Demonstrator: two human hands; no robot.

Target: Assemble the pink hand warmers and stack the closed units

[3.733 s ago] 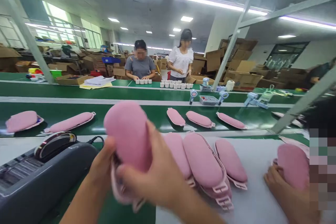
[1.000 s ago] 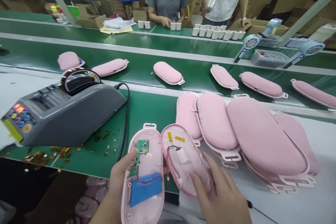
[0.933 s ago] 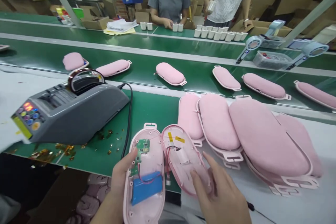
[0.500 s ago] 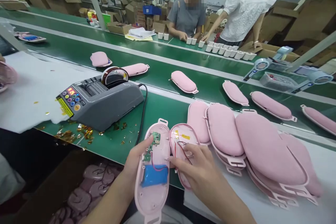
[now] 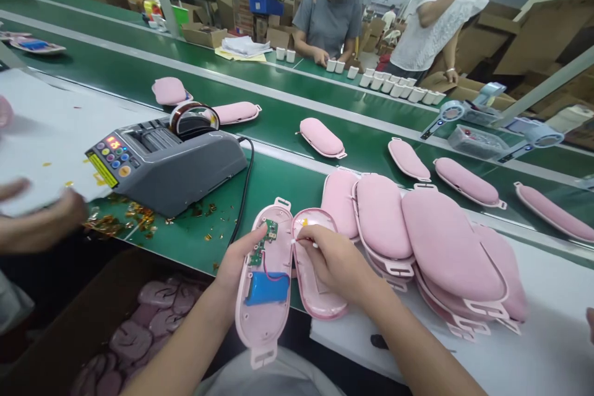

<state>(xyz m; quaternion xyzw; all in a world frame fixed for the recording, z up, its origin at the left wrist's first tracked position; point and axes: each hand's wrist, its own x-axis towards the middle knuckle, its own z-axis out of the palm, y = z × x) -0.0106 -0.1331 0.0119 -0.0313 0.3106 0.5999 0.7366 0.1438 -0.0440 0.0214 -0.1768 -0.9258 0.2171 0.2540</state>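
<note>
My left hand [image 5: 234, 269] grips the left edge of an open pink shell half [image 5: 268, 331], its thumb resting near the green circuit board [image 5: 271, 232]. Below the board, a blue battery pack [image 5: 268, 289] with thin red wires lies in the shell. Just to the right, a second pink shell half [image 5: 307, 300] stands with its hollow side toward me. My right hand [image 5: 331, 260] is over it, thumb and fingers pinched at its left rim on a small white wire connector [image 5: 293, 241]. Its wires are mostly hidden behind the fingers.
Stacked pink padded covers [image 5: 452, 244] lie to the right. A grey tape dispenser [image 5: 171, 167] stands at left, near scraps of amber tape [image 5: 139, 213]. More pink pieces [image 5: 322, 136] sit along the green bench. A neighbour's hand [image 5: 51, 216] shows at far left; two people work opposite.
My right hand has moved from the wires inside the second shell half to its left rim, now pinching the connector. The neighbour's hand has appeared at left. One person opposite has raised an arm.
</note>
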